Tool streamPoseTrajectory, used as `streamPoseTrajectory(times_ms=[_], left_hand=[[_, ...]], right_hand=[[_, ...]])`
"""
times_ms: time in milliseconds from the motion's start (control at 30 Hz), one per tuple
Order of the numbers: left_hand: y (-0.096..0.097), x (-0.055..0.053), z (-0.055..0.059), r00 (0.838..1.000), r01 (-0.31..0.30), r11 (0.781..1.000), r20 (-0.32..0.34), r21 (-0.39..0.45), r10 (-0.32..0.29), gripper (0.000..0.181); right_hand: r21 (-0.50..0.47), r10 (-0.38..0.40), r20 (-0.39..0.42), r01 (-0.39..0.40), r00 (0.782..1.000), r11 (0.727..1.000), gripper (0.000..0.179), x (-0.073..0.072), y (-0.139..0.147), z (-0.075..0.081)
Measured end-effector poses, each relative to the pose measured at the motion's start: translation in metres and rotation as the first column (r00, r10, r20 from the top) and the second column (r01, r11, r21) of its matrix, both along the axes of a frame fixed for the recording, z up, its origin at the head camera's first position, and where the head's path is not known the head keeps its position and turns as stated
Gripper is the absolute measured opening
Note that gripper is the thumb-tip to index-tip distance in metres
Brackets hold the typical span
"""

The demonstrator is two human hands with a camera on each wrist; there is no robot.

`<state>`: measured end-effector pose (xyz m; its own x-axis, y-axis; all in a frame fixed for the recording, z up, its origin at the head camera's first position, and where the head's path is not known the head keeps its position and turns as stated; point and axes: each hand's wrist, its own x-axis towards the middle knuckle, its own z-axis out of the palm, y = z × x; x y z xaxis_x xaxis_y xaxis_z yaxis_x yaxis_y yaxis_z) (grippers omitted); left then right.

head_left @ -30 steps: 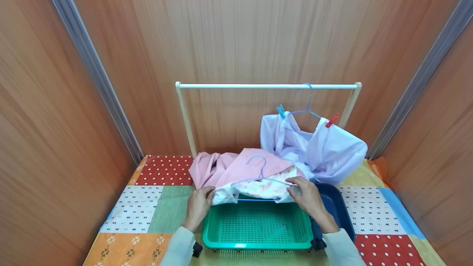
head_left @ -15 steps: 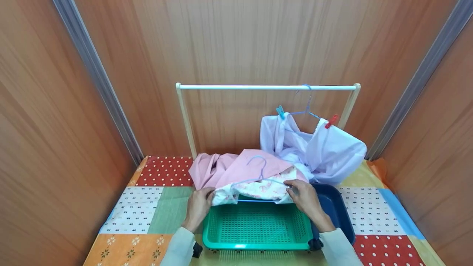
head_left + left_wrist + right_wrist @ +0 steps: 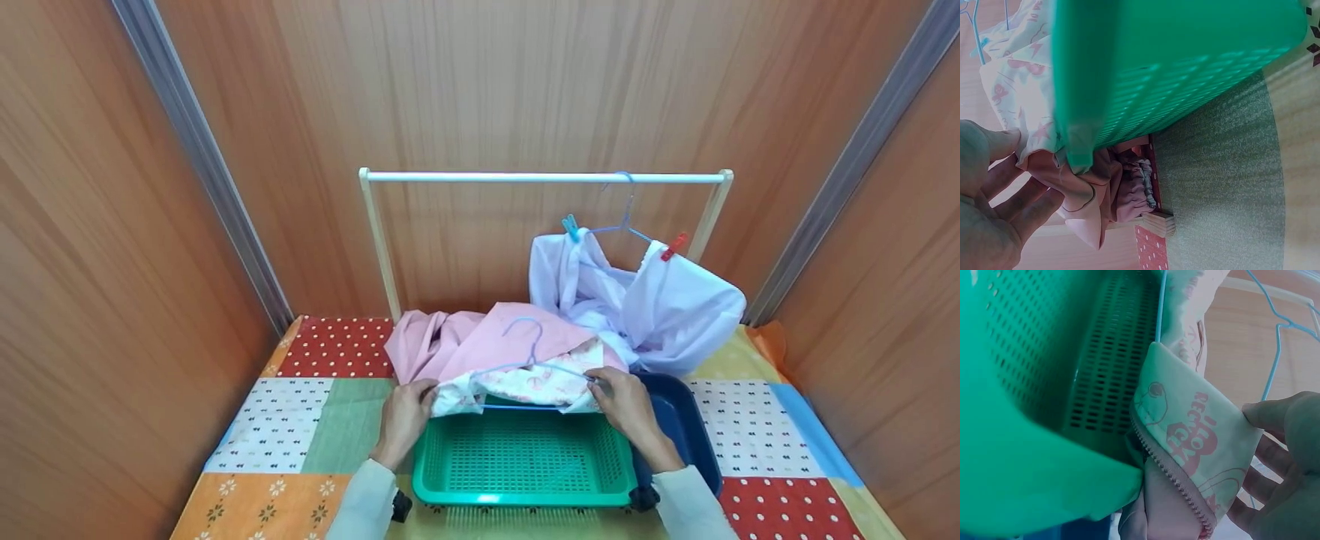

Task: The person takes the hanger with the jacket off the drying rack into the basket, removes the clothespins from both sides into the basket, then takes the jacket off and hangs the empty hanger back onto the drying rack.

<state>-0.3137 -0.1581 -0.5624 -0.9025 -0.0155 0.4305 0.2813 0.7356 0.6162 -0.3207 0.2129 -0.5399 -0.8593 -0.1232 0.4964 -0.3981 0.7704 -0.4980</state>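
A pink jacket [image 3: 517,330] with a white printed lining [image 3: 525,385] lies over the back rim of a green basket [image 3: 525,499]. A thin blue hanger [image 3: 521,407] sits across the lining, its ends tucked under the turned fabric and its hook pointing away. My left hand [image 3: 405,416] pinches the left edge of the fabric between thumb and fingers. At the opposite edge, my right hand [image 3: 628,409] pinches the lining near the hanger's right end. A zipper [image 3: 1171,467] runs along that folded flap in the right wrist view.
Behind stands a white rack [image 3: 480,178]. On its right hangs a lavender garment [image 3: 682,300] with a blue clothespin [image 3: 571,226] and a red clothespin [image 3: 674,247]. A dark blue tray [image 3: 686,420] lies right of the basket on the patchwork cloth [image 3: 315,427]. Wooden panels enclose the table.
My right hand shifts slightly back and then outward at the lining's edge. The left hand, jacket and hanger stay practically in place.
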Motion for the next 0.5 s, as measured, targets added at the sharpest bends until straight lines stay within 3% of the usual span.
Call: streamPoseTrajectory(times_ms=[267,500], left_hand=[[0.002,-0.001,-0.002,1.000,-0.002,1.000,-0.019,-0.014,0.002,0.012],[0.000,-0.001,-0.001,1.000,0.004,1.000,0.007,0.007,-0.004,0.013]], right_hand=[[-0.001,-0.013,-0.040,0.013,0.999,1.000,0.014,0.003,0.014,-0.008],[-0.028,-0.035,-0.048,0.034,0.998,0.999,0.014,0.005,0.024,-0.015]])
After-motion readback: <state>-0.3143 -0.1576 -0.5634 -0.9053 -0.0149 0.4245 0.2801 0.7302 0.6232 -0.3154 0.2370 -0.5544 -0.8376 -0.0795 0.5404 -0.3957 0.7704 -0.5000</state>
